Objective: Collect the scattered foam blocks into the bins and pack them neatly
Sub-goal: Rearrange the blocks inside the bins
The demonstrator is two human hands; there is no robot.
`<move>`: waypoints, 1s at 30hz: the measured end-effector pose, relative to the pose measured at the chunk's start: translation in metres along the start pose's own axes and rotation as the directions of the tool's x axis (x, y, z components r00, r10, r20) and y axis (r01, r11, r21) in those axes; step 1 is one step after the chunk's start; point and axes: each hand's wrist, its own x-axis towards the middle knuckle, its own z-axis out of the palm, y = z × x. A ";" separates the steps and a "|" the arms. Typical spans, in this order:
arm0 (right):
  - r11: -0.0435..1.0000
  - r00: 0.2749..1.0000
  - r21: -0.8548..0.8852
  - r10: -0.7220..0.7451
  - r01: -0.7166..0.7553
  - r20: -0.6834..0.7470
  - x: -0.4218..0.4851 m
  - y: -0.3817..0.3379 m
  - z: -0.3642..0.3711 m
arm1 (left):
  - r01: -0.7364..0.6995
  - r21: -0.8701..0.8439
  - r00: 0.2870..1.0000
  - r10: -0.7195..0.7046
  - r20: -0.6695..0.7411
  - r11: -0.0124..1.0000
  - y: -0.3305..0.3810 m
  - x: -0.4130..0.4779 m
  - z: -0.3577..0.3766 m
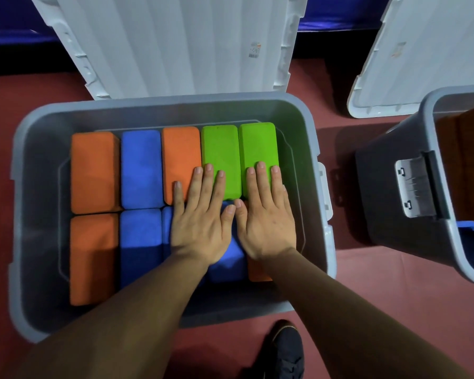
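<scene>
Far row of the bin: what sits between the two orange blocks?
One blue block, with the left orange block on one side and the right orange block on the other. The head view shows it.

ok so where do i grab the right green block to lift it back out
Probably from above at its far end: the right green block has a gap to the bin wall there, while its left side sits tight against the other green block.
</scene>
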 end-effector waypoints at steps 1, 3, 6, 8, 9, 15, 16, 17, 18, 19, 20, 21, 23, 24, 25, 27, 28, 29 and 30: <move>1.000 1.000 -0.007 -0.001 0.001 0.004 0.000 -0.001 0.000 | -0.002 -0.006 1.000 0.002 0.004 1.000 -0.001 0.000 0.000; 1.000 1.000 -0.012 -0.006 0.006 0.017 0.001 0.000 0.000 | -0.006 -0.019 1.000 0.007 0.017 1.000 -0.001 0.001 0.000; 1.000 1.000 -0.010 0.003 -0.002 0.029 0.002 0.001 -0.001 | 0.004 -0.012 0.999 -0.003 0.034 1.000 0.000 0.002 -0.002; 1.000 0.998 -0.004 0.016 -0.016 0.060 0.000 0.000 -0.004 | 0.009 -0.027 0.998 -0.007 0.060 1.000 -0.001 0.001 -0.006; 1.000 0.996 0.002 0.016 -0.016 0.083 0.001 -0.001 -0.007 | 0.004 -0.043 0.998 -0.001 0.069 0.999 -0.002 0.001 -0.009; 0.980 0.996 0.197 -0.039 0.022 0.085 0.001 -0.004 -0.049 | -0.014 -0.173 0.998 0.025 0.061 0.985 -0.002 0.006 -0.049; 0.975 0.996 0.222 -0.049 0.032 0.069 -0.002 -0.002 -0.059 | -0.013 -0.181 0.998 0.023 0.054 0.983 0.004 0.007 -0.058; 0.967 0.997 0.250 -0.053 0.038 0.052 -0.006 0.002 -0.068 | -0.010 -0.187 0.999 0.019 0.046 0.982 0.012 0.006 -0.068; 0.961 0.998 0.273 -0.049 0.038 0.033 -0.010 0.008 -0.078 | -0.005 -0.194 0.999 0.012 0.035 0.981 0.022 0.006 -0.077; 0.959 0.999 0.280 -0.041 0.037 0.007 -0.014 0.016 -0.088 | 0.002 -0.203 1.000 0.002 0.020 0.979 0.033 0.007 -0.087; 0.963 0.999 0.269 -0.026 0.030 -0.021 -0.018 0.027 -0.097 | 0.005 -0.215 1.000 -0.004 0.007 0.977 0.046 0.008 -0.096; 0.969 0.999 0.248 0.001 0.008 -0.035 -0.022 0.039 -0.108 | 0.001 -0.228 1.000 -0.001 -0.002 0.974 0.061 0.009 -0.107; 0.973 0.997 0.218 0.076 -0.072 -0.011 -0.032 0.067 -0.133 | -0.035 -0.251 0.999 0.031 -0.024 0.967 0.092 0.009 -0.125; 0.972 0.994 0.209 0.110 -0.108 0.004 -0.037 0.082 -0.145 | -0.062 -0.257 0.998 0.054 -0.037 0.965 0.108 0.009 -0.131; 0.970 0.990 0.201 0.140 -0.137 0.003 -0.042 0.097 -0.156 | -0.088 -0.260 0.996 0.080 -0.041 0.962 0.124 0.010 -0.136; 0.961 0.979 0.195 0.203 -0.194 -0.025 -0.052 0.127 -0.177 | -0.127 -0.262 0.992 0.121 -0.039 0.957 0.155 0.014 -0.141; 0.955 0.971 0.192 0.237 -0.225 -0.040 -0.057 0.143 -0.187 | -0.140 -0.266 0.990 0.134 -0.039 0.954 0.171 0.016 -0.141; 0.948 0.962 0.188 0.269 -0.256 -0.048 -0.062 0.157 -0.195 | -0.149 -0.269 0.989 0.146 -0.028 0.952 0.187 0.018 -0.142; 0.940 0.952 0.179 0.303 -0.290 -0.047 -0.066 0.171 -0.203 | -0.163 -0.274 0.986 0.164 -0.019 0.948 0.204 0.021 -0.142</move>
